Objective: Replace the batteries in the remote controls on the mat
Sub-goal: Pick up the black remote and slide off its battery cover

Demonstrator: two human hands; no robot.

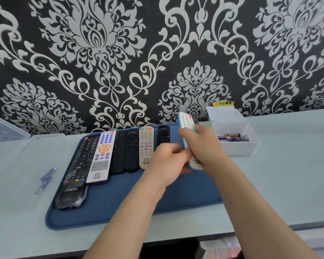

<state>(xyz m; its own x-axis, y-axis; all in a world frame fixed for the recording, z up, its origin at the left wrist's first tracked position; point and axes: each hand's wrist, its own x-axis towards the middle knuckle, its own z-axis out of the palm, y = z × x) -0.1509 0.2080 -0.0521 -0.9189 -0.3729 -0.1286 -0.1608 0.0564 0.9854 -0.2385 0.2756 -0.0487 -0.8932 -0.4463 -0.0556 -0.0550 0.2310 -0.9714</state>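
Right grip wraps the remote, held up over the mat at 1 o'clock; left grip pinches its blue edge, likely to flip it battery-cover up.

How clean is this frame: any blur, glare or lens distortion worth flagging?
Head view: even, soft light, no hard shadows; left hand, right hand and the white-and-blue remote they handle are motion-smeared; the table edges bow from the wide lens; the wrapped black remote glints faintly.

Bright, even light with faint shadows; my right hand looks smeared, and the wallpaper bows near the edges
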